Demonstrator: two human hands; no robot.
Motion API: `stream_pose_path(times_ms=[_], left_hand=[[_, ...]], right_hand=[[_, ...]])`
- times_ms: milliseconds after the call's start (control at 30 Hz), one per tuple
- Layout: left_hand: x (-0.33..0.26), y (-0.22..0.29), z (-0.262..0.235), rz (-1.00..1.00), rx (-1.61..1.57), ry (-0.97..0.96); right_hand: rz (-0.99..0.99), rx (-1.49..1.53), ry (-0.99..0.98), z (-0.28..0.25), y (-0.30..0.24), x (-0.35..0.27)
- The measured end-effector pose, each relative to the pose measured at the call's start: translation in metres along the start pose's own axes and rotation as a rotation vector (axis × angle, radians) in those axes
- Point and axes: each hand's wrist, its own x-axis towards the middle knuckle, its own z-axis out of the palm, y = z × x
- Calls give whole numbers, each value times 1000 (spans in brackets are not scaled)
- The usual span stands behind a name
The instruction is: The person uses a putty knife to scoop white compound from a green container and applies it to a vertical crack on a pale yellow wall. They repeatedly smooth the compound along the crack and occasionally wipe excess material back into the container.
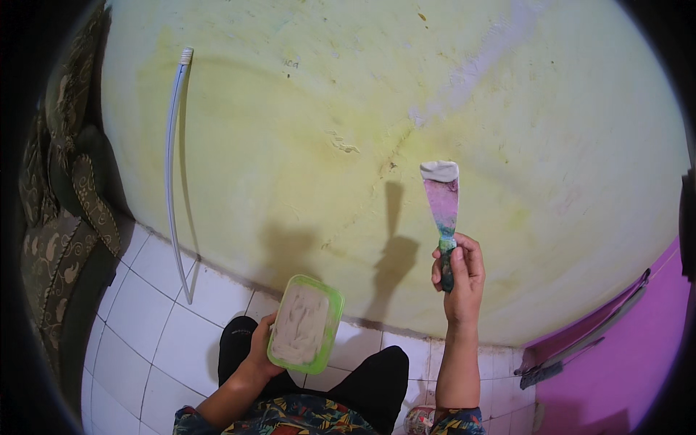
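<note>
My right hand [460,274] grips the dark handle of a putty knife [443,206], held upright in front of a yellowish wall [304,130]. A lump of whitish filler sits on the tip of its stained blade. My left hand [259,352] holds a green rectangular plastic container [306,323] filled with pale grey-white paste, low above my knees. The blade tip is close to the wall, beside a cracked, flaking patch [344,143]; I cannot tell whether it touches.
A white tube [172,167] leans against the wall at the left. A patterned brown sofa [61,217] stands at the far left. White floor tiles [145,304] lie below. A purple surface [623,355] with long tools leaning on it is at the right.
</note>
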Motion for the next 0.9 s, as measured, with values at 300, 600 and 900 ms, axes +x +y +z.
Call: stream_pose_path(times_ms=[300,600,900], left_hand=[[-9,1,-6,-14,1,-14],[-12,2,-11,-18,-36,-19],[-16,2,-12,-14,-4,-27]], right_hand=[[-673,-848,84,5,-14,59],[-802,-1057,123,6,-9,90],[-710,-973,226,11,-2,63]])
